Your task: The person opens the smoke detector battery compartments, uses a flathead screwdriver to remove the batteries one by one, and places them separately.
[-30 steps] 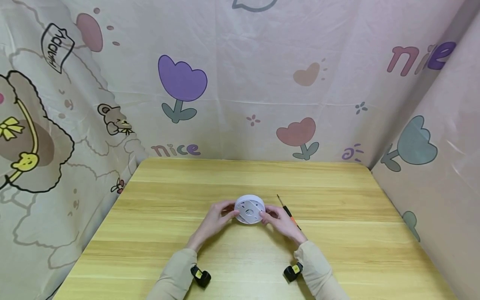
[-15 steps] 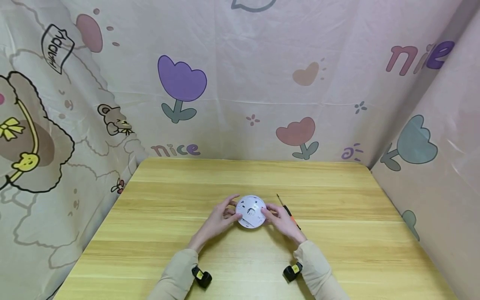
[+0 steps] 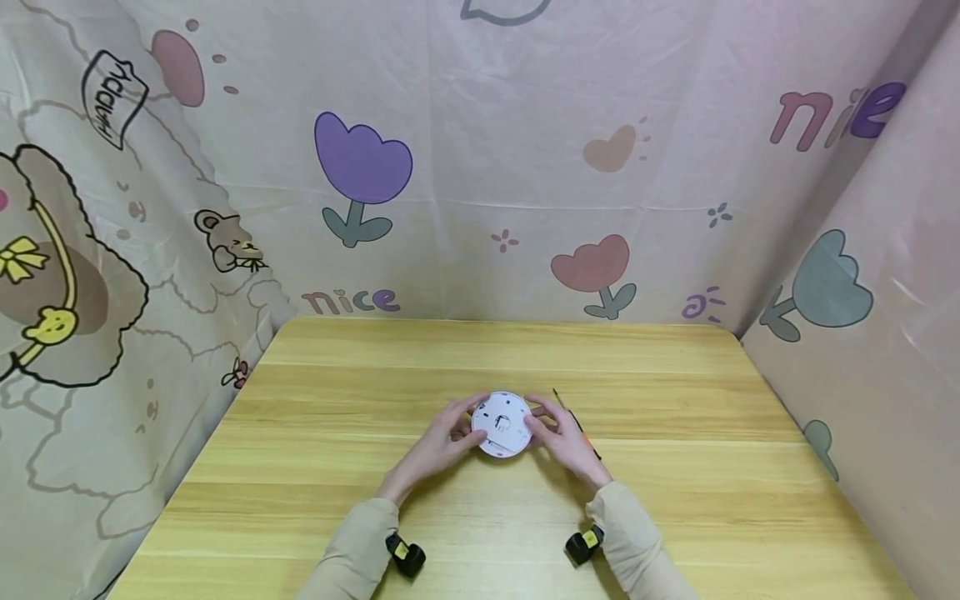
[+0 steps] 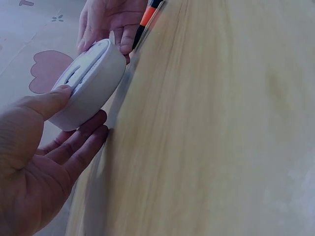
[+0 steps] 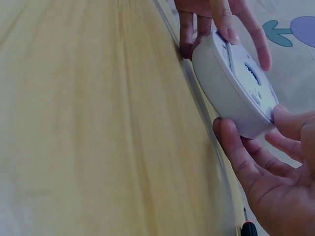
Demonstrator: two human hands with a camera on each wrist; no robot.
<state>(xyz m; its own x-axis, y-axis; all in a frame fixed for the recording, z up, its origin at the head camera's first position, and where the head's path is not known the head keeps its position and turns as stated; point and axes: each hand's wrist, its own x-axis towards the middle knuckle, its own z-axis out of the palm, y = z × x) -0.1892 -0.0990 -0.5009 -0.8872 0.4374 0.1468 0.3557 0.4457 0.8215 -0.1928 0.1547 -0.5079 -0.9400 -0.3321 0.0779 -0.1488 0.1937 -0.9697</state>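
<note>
A white, round smoke detector (image 3: 501,427) is held between both hands over the middle of the table, its flat slotted back turned towards the head camera. My left hand (image 3: 444,435) grips its left side, the thumb on the flat back and fingers on the rim in the left wrist view. On the opposite side, my right hand (image 3: 562,440) pinches it with the thumb on the flat back and fingers under the rim. Seen from the right wrist, the detector (image 5: 236,88) is tilted, with a dark opening at its centre. Its front is hidden.
A small screwdriver (image 3: 591,447) with a black and orange handle lies just beyond the right hand, partly covered by it. The wooden table (image 3: 360,358) ends at a patterned cloth backdrop (image 3: 465,167). Black wrist cameras (image 3: 406,556) sit by both sleeves.
The smoke detector has tipped so its flat back faces the head camera more fully; its upper rim side no longer shows. The right forefinger has lifted along the far edge.
</note>
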